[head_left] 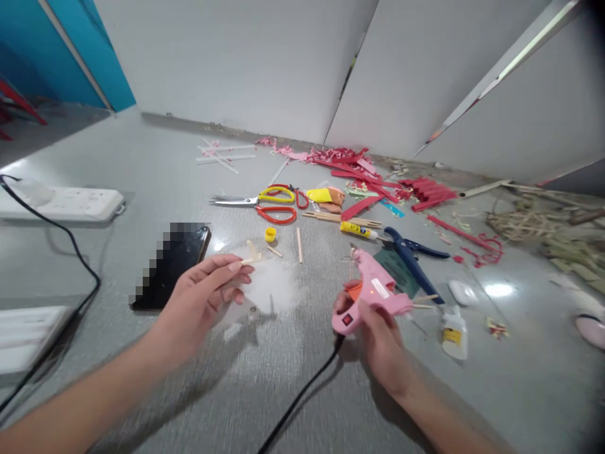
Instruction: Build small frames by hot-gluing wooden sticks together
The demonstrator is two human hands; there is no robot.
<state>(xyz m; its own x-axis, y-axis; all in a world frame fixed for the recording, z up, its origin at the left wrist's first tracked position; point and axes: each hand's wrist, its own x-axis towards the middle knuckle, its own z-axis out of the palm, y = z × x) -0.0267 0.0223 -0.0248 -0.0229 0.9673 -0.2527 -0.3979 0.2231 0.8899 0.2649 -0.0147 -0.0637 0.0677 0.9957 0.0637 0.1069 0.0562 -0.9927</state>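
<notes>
Nearest the camera, a black cord (pixel 302 391) runs up the grey table (pixel 520 391) to the butt of a pink hot glue gun (pixel 373 291). The right hand (pixel 380 337) is closed round its grip, and its nozzle points away toward the far clutter. The gun looks like rigid, light plastic, best held by the handle and well clear of the metal tip, which may be hot. The left hand (pixel 201 296) hovers above the table with thumb and fingertips pinched on a small wooden stick (pixel 246 260). The stick appears thin, very light and easy to snap or drop, so a gentle pinch near its end seems right. Just beyond it a whitish patch (pixel 274 287) lies on the surface. A dark phone (pixel 182 261) rests left of the hand, and a white glue bottle (pixel 454 334) lies to the right. Farther out are a yellow cap (pixel 270 234), blue-handled cutters (pixel 411 255), yellow-handled scissors (pixel 265 197) and a white power strip (pixel 61 203). Red paper strips (pixel 428 191) are scattered near the wall.
</notes>
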